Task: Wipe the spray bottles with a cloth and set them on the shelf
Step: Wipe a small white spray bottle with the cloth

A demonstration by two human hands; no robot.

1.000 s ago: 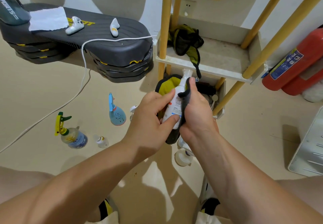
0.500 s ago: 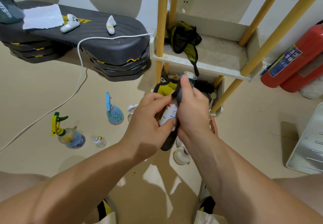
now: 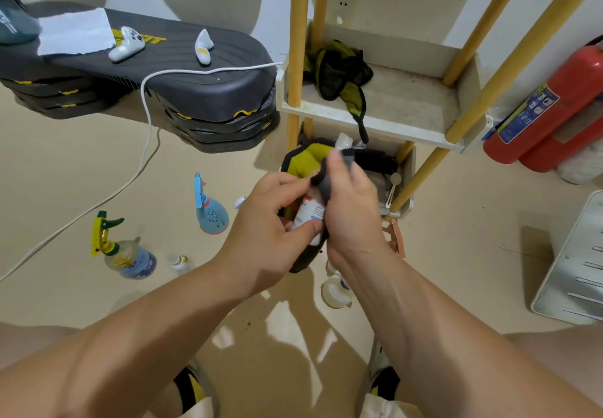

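While the left hand (image 3: 277, 221) grips the white spray bottle (image 3: 308, 213) low on its body, the right hand (image 3: 350, 208) clamps a dark cloth (image 3: 326, 179) around its neck, blurred. Shelf (image 3: 385, 130): upper tier holds a crumpled olive-black cloth (image 3: 336, 71). On the floor: blue spray bottle (image 3: 208, 212), yellow-trigger bottle (image 3: 125, 254). Since half a second ago the cloth has slid slightly up toward the nozzle; floor bottles unmoved.

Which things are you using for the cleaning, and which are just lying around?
For the job: white bottle held in the left hand; dark cloth in the right hand; blue spray bottle, yellow-topped spray bottle, both on the floor; shelf.

Just lying about: game controller, white cable, fire extinguisher.
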